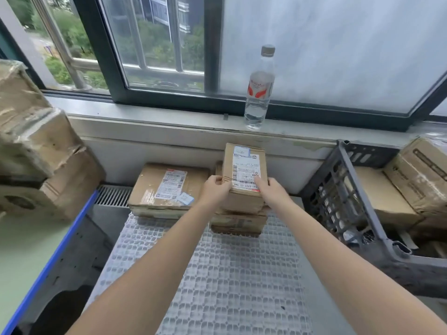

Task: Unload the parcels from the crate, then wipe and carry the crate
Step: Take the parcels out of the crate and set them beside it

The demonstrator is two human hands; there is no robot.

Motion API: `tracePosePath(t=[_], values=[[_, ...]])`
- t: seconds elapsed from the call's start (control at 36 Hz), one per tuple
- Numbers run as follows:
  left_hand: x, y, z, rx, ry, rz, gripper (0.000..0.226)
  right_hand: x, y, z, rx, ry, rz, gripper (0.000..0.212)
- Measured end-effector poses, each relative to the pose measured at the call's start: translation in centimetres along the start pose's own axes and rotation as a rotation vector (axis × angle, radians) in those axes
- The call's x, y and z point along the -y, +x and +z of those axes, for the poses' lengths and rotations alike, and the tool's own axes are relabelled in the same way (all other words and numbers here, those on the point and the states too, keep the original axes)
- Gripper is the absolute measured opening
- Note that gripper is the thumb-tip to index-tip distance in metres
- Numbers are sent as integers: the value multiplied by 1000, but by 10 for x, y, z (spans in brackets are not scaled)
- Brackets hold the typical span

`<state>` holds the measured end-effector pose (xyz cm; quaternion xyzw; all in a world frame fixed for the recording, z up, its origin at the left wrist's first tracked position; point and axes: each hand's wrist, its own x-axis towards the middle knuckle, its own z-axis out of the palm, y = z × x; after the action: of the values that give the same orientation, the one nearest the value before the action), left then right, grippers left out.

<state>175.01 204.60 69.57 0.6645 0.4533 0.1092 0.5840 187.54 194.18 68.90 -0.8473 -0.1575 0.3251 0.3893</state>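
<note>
Left hand (216,188): fingers (219,179) curled over the near left corner of a small parcel (244,170). Right hand (269,187): thumb pressed on the top label and the rest of the hand wrapped against the near right corner. Both hands grip this one parcel.

Parcel held: one brown carton, taped, with a white shipping label and a small blue-edged sticker on top. It sits on a stack (238,222) of at least two flatter cartons; the exact count is unclear.

Just left of the stack, touching or nearly so: one flat parcel (169,189), creased, with one label and one loose sticker. Stack and flat parcel both rest on a white grid platform (217,274).

Crate (338,201): one, dark grey plastic with lattice walls, standing right of the platform and tilted. Two brown cartons (411,180) show inside it.

Window sill: one clear bottle (259,93), upright, capped. Far left: a pile of worn boxes (36,146).
</note>
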Motion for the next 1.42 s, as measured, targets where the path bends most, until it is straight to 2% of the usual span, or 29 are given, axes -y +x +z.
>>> tracePosePath(t=[0.17, 0.25, 0.36, 0.47, 0.64, 0.83, 1.0, 1.31, 1.42], values=[[1, 0, 6, 19, 37, -10, 63, 0, 2, 0, 37, -67, -69, 53], [0, 0, 8, 14, 107, 8, 67, -2, 2, -1, 57, -123, -91, 56], [-6, -2, 9, -40, 284, 99, 62, -3, -1, -9, 25, -162, -95, 68], [-19, -6, 14, -79, 378, 249, 60, 1, -9, -24, -45, -178, -153, 66], [-50, -17, 33, -48, 329, 391, 65, 13, -32, -62, -182, -160, -290, 59], [-82, -35, 71, 65, 252, 490, 68, 7, -55, -107, -314, -101, -392, 56], [-106, -53, 107, 79, 277, 544, 68, -10, -64, -147, -439, -130, -446, 55], [-143, -89, 202, 115, 223, 553, 65, -59, -58, -237, -459, -78, -484, 57], [-157, -102, 245, 92, 210, 558, 58, -82, -52, -278, -470, -84, -491, 56]])
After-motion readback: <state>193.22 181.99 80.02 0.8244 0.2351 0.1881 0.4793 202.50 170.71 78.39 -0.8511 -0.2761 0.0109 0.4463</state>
